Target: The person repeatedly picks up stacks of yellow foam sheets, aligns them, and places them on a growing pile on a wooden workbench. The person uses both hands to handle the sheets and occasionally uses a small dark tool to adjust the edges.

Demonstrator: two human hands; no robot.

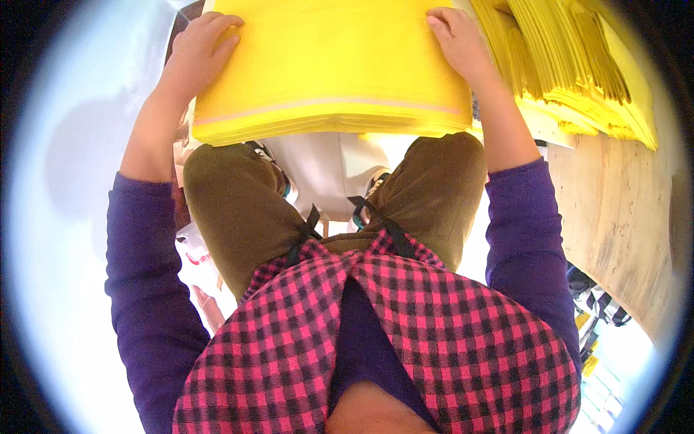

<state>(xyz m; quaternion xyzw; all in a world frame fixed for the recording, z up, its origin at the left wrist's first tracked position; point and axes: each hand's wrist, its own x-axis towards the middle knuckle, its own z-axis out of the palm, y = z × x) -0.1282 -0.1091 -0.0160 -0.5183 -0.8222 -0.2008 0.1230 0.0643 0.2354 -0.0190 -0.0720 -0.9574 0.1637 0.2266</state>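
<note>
A thick stack of yellow sheets, fabric-like and with a pale line along the near edge [332, 65], lies in front of my knees. My left hand [202, 49] rests at the stack's left edge, its fingers stretched forward and its thumb apart. At the opposite edge is my right hand [460, 42], with thumb and forefinger spread on the top sheet. Its other fingers are partly hidden. Neither hand is visibly wrapped around the sheets. The stack's far end runs out of view.
Several folded yellow bundles [557, 50] are piled at the far right, beside a pale wooden tabletop [600, 195] with a curved-looking edge. A white surface [79, 217] spans the left side. Below the stack, my shoes stand near a light board or stool [318, 163].
</note>
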